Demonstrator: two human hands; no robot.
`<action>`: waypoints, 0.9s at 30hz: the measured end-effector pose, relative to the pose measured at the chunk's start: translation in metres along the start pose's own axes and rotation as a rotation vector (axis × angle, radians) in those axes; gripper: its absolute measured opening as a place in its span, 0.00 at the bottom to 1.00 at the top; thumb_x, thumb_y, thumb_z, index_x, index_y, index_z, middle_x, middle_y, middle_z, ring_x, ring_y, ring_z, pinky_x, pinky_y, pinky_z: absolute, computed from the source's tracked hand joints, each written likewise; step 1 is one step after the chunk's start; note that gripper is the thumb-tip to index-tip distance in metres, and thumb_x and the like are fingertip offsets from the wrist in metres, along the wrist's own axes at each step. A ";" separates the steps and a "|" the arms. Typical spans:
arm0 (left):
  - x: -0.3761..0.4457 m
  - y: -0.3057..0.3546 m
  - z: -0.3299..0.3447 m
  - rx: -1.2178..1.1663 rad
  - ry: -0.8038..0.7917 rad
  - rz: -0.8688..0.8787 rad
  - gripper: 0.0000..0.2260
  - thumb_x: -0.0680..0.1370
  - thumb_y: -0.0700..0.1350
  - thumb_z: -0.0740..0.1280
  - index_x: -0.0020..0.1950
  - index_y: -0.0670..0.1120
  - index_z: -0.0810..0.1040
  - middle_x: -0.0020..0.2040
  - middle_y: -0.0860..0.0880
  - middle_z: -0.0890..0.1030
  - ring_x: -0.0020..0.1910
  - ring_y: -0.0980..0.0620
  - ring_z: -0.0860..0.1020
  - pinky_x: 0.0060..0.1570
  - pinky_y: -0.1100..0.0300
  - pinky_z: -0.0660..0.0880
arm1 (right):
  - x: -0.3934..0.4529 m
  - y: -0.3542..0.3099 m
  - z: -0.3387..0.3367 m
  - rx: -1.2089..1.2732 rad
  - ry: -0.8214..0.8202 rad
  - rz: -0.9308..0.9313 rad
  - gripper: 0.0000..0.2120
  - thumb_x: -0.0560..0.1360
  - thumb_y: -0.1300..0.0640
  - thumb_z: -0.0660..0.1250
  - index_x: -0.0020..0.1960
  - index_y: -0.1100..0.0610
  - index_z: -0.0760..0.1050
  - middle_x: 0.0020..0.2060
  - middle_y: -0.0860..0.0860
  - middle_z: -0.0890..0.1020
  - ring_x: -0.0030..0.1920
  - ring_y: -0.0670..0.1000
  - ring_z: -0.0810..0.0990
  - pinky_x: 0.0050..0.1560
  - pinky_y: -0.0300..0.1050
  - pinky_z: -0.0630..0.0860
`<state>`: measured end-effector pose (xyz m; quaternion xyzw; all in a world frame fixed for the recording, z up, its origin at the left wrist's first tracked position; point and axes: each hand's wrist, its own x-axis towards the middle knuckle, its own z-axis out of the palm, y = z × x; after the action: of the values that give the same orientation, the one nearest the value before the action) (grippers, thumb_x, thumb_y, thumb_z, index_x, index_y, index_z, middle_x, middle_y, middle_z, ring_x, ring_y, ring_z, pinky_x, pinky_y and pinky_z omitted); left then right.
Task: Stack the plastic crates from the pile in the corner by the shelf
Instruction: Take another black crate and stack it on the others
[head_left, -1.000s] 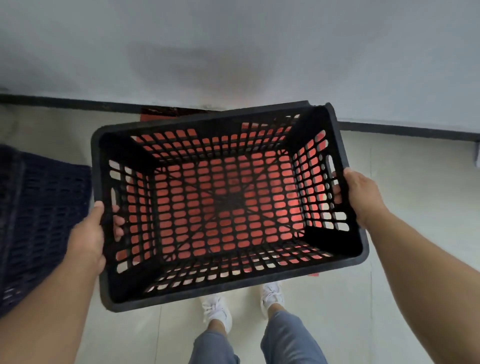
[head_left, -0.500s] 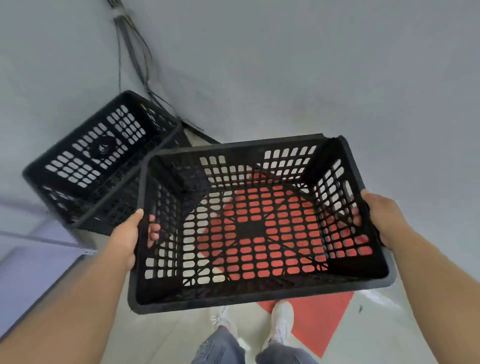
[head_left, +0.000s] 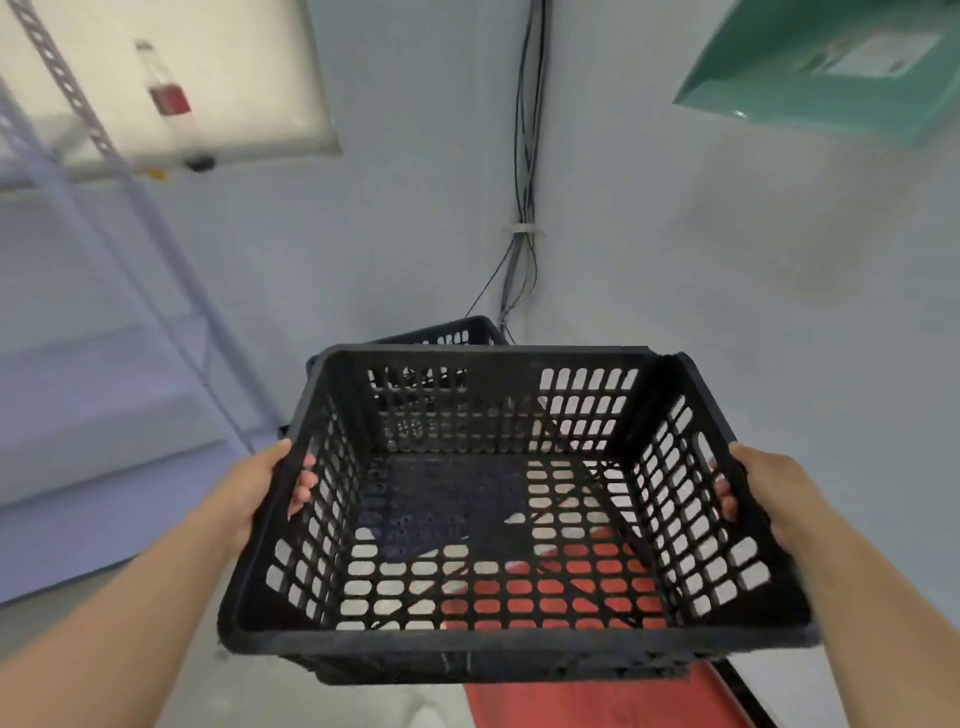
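**Black crate held in both hands, facing a room corner**

A black plastic crate (head_left: 498, 499) with slotted walls and a slotted floor fills the middle of the view, open side up and tipped slightly toward the viewer. It is off the floor, carried between two bare hands at its short ends. The left hand (head_left: 254, 486) clasps the left end wall just under the rim, its fingertips (head_left: 304, 483) poking through to the inside. The right hand (head_left: 763, 493) clasps the right end wall the same way, with fingertips showing inside near the handle slot. Each grip is closed on the crate, and the crate spans the whole gap between them.

Behind the held crate's far wall, partly hidden by it, stands a second black crate (head_left: 447, 335) in the corner where two pale walls meet. Only its upper rim and part of a wall show clearly.

A bundle of cables (head_left: 524, 156) runs down that corner. To the left stands a pale metal shelf (head_left: 104, 291) with a slotted upright; a white board (head_left: 208, 78) hangs on the wall behind it. A green box (head_left: 831, 62) sits at upper right. Through the crate's floor slots and beneath it, a red patch (head_left: 597, 701) of the floor (head_left: 260, 686) shows.
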<state>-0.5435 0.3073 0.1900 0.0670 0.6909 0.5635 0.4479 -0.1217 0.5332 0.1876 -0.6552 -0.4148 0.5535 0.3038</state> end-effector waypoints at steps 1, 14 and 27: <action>0.003 0.004 -0.007 0.000 0.026 0.013 0.16 0.81 0.49 0.54 0.43 0.40 0.74 0.23 0.49 0.77 0.18 0.56 0.73 0.20 0.69 0.70 | 0.005 -0.011 0.012 -0.009 -0.022 -0.007 0.14 0.80 0.55 0.57 0.40 0.62 0.73 0.28 0.57 0.71 0.19 0.50 0.66 0.18 0.37 0.65; 0.124 0.096 -0.055 -0.195 0.137 0.039 0.17 0.82 0.49 0.53 0.42 0.40 0.72 0.21 0.49 0.74 0.18 0.58 0.70 0.20 0.69 0.69 | 0.111 -0.133 0.183 -0.117 -0.172 -0.100 0.15 0.80 0.52 0.56 0.41 0.60 0.74 0.28 0.55 0.71 0.16 0.48 0.67 0.20 0.37 0.68; 0.253 0.153 -0.040 -0.239 0.227 0.045 0.16 0.81 0.50 0.55 0.43 0.41 0.74 0.28 0.49 0.74 0.25 0.58 0.72 0.25 0.70 0.71 | 0.228 -0.193 0.290 -0.124 -0.201 -0.110 0.14 0.78 0.52 0.57 0.41 0.58 0.75 0.27 0.53 0.72 0.18 0.47 0.68 0.23 0.37 0.68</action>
<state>-0.7834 0.4843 0.1798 -0.0353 0.6634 0.6556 0.3590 -0.4349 0.8069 0.1865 -0.5903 -0.5119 0.5722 0.2493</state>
